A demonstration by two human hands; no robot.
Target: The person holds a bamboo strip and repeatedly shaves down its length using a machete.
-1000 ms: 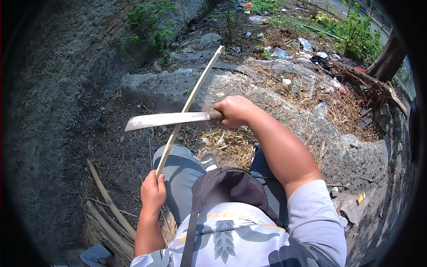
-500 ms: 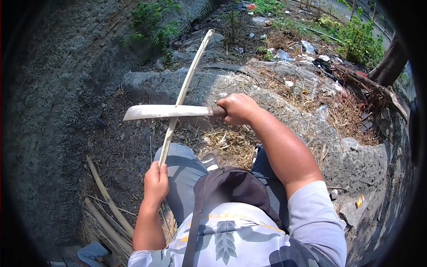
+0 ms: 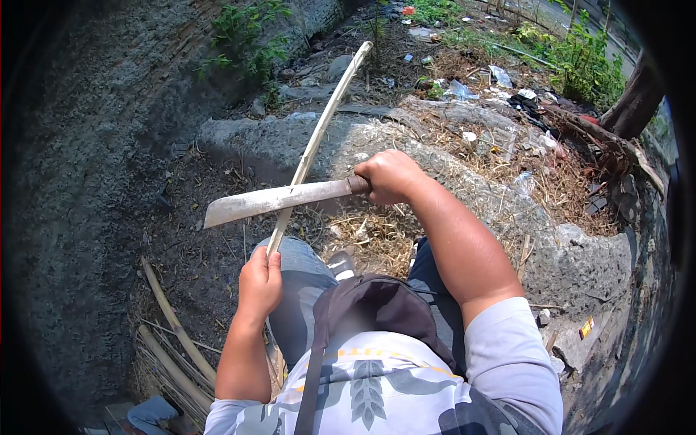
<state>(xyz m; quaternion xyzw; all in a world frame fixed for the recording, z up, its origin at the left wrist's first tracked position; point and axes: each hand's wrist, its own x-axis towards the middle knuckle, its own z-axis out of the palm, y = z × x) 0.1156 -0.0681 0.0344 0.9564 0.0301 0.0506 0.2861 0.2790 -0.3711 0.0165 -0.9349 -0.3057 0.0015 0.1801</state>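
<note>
My right hand (image 3: 388,177) is wrapped round the short brown handle of a machete (image 3: 272,201). Its broad, worn blade points left and dips a little toward the tip. The blade lies across a long pale wooden strip (image 3: 326,119), at or against its lower half. Near its lower end the strip is gripped by my left hand (image 3: 259,281), thumb along the wood, above my left knee. From there the strip slants up and away to the right, its far end free in the air. Chipped, uneven edges show along it.
Several long curved poles and sticks (image 3: 174,319) lie at the lower left, beside a bit of blue cloth. A rough grey wall rises on the left. Ahead runs a low stone ledge (image 3: 239,134), with dry grass and litter (image 3: 500,76) beyond. A tree trunk (image 3: 638,98) stands right.
The strip's far end has swung right. The machete's tip has dropped, so the blade now slants. My left hand has shifted slightly right.
</note>
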